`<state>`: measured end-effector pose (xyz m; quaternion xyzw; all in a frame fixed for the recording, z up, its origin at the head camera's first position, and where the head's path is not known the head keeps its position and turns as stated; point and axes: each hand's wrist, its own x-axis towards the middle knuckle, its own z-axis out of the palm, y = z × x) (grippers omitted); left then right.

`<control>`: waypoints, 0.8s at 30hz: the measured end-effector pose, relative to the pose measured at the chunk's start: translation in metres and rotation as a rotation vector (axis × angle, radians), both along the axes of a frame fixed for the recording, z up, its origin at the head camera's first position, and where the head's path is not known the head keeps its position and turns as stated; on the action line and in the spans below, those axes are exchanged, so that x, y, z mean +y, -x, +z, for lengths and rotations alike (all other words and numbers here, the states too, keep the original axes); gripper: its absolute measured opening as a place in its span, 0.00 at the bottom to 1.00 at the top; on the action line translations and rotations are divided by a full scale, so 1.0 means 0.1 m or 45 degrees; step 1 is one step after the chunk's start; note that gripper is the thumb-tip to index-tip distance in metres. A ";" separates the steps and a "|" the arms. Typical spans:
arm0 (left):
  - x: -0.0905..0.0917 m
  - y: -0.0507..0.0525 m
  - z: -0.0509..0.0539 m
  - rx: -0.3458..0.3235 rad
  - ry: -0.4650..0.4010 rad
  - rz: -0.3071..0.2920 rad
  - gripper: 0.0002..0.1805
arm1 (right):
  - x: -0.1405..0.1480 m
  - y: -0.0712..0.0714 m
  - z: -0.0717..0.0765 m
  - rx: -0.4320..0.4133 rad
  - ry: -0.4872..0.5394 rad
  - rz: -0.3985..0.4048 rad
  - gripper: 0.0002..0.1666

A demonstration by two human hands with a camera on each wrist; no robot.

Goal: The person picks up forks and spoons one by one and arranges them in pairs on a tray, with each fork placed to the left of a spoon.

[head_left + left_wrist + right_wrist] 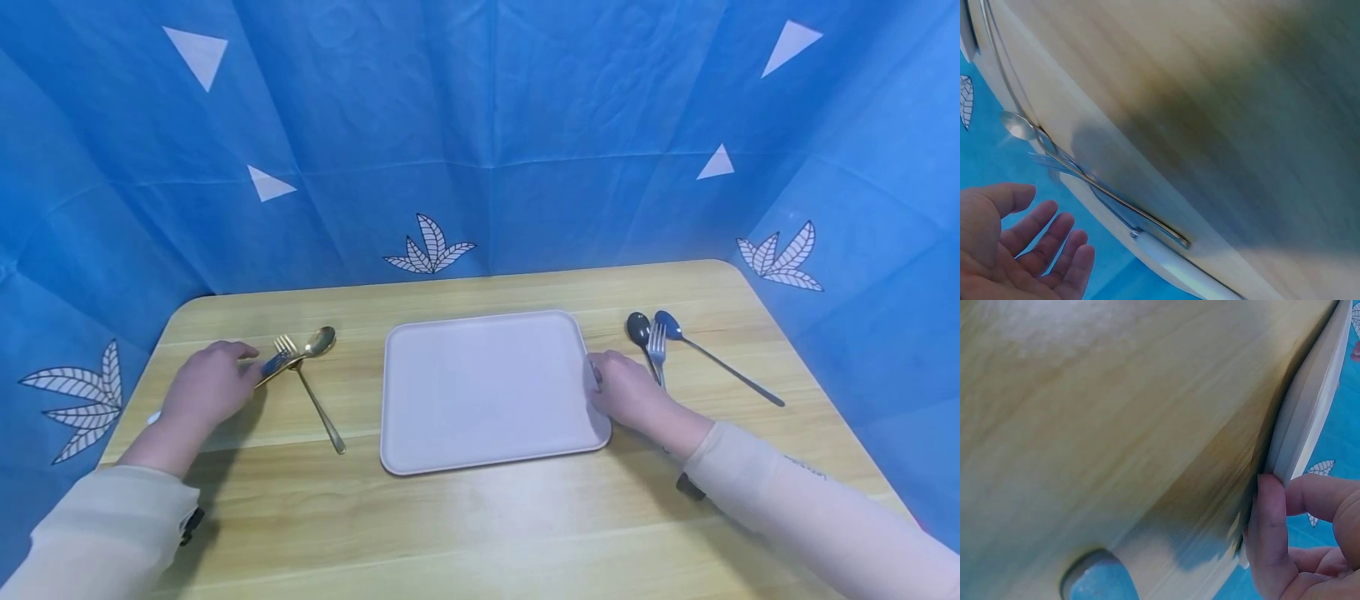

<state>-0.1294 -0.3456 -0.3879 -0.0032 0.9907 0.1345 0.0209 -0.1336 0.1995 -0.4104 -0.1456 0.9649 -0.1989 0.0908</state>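
Note:
A pale rectangular tray (487,396) lies on the wooden table. At its right edge my right hand (624,387) pinches the rim between thumb and finger; in the right wrist view the tray (1304,406) shows edge-on beside those fingers (1269,519). Over the cutlery on the left, my left hand (213,379) has loosely bent fingers with nothing between them. Near it lie a gold spoon (321,341), a fork (318,408) crossing beneath it, and a knife (276,363), partly hidden by the hand. The left wrist view shows the knife's white handle (1175,265).
Right of the tray lie a dark spoon (638,328), a silver fork (657,342) and a long-handled spoon (720,360). Blue cloth (487,125) hangs behind and beside the table (487,533). A rounded, dark-rimmed object (1099,578) in the right wrist view is unclear.

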 end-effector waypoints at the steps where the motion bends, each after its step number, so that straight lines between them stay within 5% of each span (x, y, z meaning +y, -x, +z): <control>1: -0.02 0.00 0.00 -0.001 0.002 0.001 0.21 | 0.00 0.00 0.00 -0.002 -0.001 -0.003 0.09; 24: -0.30 -0.01 -0.19 -0.093 0.031 -0.060 0.15 | -0.01 0.01 -0.04 -0.009 -0.006 -0.023 0.09</control>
